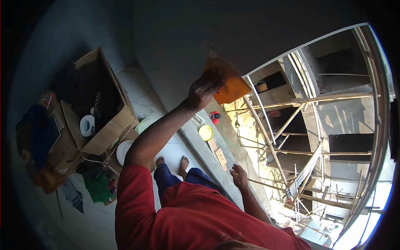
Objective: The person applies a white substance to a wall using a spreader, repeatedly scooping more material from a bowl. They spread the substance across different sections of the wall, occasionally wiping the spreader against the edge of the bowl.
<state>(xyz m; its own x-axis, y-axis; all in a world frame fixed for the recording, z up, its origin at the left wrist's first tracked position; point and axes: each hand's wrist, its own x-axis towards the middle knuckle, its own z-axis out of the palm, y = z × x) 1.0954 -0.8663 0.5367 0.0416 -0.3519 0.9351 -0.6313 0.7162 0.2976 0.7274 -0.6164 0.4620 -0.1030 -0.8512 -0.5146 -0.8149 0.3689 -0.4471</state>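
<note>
My left hand [204, 89] is raised and closed on a flat orange sheet-like piece [234, 88], held up against the dark grey surface [175, 46]. The piece's outer end is pale and blurred, and its exact kind cannot be told. My fingers lie across its near side, and one edge reaches close to the bright opening. Lower down on the right, my right hand [239, 177] hangs away from everything, with fingers loosely bent and apart and nothing in them.
Cardboard boxes [104, 133] with a white roll [87, 126] stand at left. A yellow-rimmed tub [206, 133] and a red container [215, 117] are by the ledge [196, 143]. Beyond the opening, poles [266, 133] front a building. My bare feet [183, 166] are on pale tiles.
</note>
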